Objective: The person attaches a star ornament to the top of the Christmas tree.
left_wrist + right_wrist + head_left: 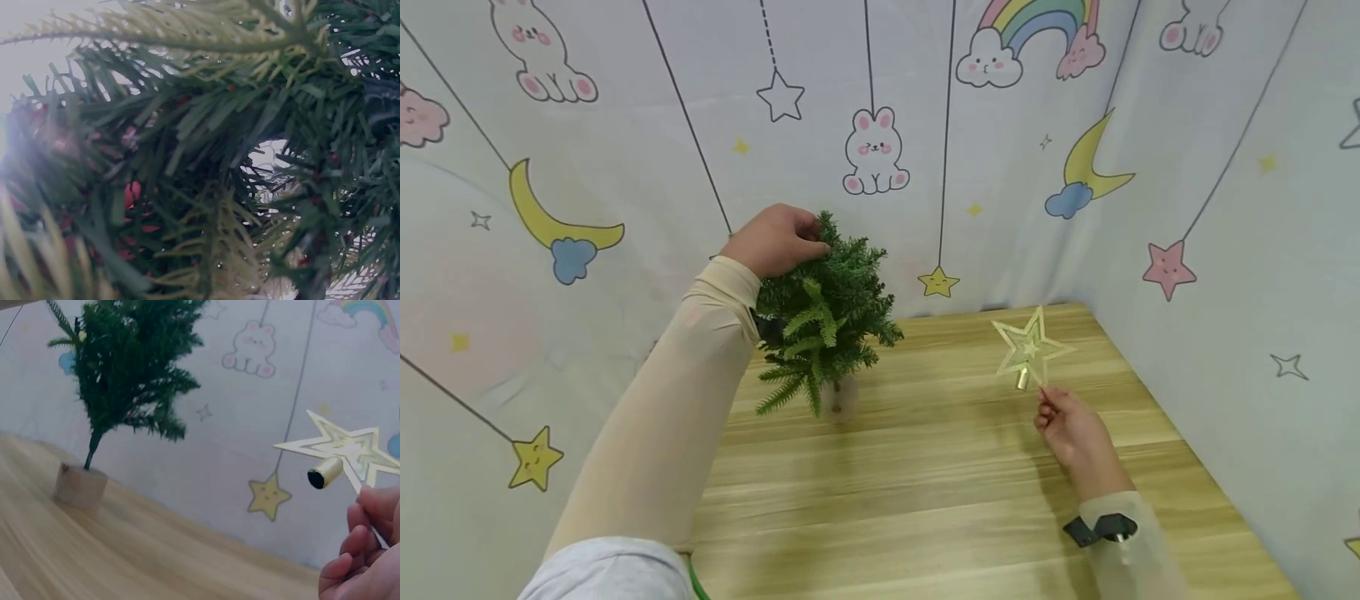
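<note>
A small artificial Christmas tree (pixel 850 308) stands on the table, its trunk set in a round wooden base (pixel 81 487). At its top my left hand (pixel 778 240) pinches the upper branches between thumb and fingers. Green needles (pixel 206 119) fill the left wrist view, where that hand is hidden. Off to the right, my right hand (pixel 1075 437) holds a gold star tree topper (pixel 1028 348) by one lower point. The star is raised over the table, and its short hollow tube (pixel 325 473) shows beneath the star.
A wood-grain table (pixel 880 500) runs back to a white cloth backdrop (pixel 820 167) printed with rabbits, moons and stars. More of this cloth hangs along the right side. Lighter green sprigs (pixel 808 325) stick out from the tree's near side.
</note>
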### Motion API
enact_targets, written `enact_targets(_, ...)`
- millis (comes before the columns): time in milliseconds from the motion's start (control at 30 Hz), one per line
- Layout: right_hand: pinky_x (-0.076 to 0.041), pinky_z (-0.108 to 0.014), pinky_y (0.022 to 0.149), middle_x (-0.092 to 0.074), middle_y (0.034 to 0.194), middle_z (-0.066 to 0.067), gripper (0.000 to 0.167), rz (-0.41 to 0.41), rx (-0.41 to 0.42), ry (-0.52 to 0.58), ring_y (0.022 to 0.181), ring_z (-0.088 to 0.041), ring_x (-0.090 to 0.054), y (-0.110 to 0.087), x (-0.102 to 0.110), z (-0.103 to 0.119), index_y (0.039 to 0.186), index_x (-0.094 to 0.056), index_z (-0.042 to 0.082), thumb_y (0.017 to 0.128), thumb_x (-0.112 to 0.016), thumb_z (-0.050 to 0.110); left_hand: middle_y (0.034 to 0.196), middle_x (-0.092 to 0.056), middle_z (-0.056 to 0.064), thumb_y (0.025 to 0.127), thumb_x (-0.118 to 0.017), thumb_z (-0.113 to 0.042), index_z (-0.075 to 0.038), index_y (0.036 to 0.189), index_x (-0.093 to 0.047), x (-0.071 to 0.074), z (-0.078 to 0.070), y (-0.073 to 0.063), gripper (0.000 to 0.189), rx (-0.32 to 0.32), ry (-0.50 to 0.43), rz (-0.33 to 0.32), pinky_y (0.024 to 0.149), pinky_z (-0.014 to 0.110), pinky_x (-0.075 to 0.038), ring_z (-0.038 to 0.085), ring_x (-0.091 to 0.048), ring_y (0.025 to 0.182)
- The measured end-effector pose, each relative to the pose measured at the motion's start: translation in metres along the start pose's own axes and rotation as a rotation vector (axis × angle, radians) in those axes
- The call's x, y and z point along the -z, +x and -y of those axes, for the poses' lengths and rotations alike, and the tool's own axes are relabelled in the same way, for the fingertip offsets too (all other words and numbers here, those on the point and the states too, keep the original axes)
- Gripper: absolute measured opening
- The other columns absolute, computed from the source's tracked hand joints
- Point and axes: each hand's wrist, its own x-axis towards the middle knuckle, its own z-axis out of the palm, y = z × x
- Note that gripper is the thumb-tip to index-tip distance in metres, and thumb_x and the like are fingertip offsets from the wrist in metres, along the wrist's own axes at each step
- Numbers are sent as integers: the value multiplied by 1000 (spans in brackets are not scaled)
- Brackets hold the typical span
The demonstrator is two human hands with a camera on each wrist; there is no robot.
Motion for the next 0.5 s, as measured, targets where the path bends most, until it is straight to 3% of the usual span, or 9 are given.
enact_targets(267, -46, -24, 67, -67, 88, -3, 15, 115, 158, 87, 75, -13, -54, 4, -51, 50, 95, -63, 8, 107, -54, 6, 136, -65, 19, 104, -63, -31, 0, 133, -64, -1, 1, -2, 42, -29, 17, -33, 113, 52, -44, 35, -60, 126)
enact_targets(367, -50, -25, 67, -71, 90, -5, 7, 157, 200, 76, 76, -14, -58, 8, -78, 65, 97, -62, 7, 103, -62, 6, 137, -64, 19, 104, -63, -31, 0, 135, -63, -1, 1, -2, 44, -33, 18, -34, 113, 52, -43, 36, -59, 127)
enact_targets(500, -53, -25, 68, -74, 90, -6, 7, 237, 275, 31, 77, -15, -61, 8, -121, 79, 94, -64, 7, 100, -67, 6, 140, -63, 19, 104, -63, -31, 0, 138, -62, -3, -2, -2, 45, -44, 23, -34, 114, 51, -43, 36, -58, 129)
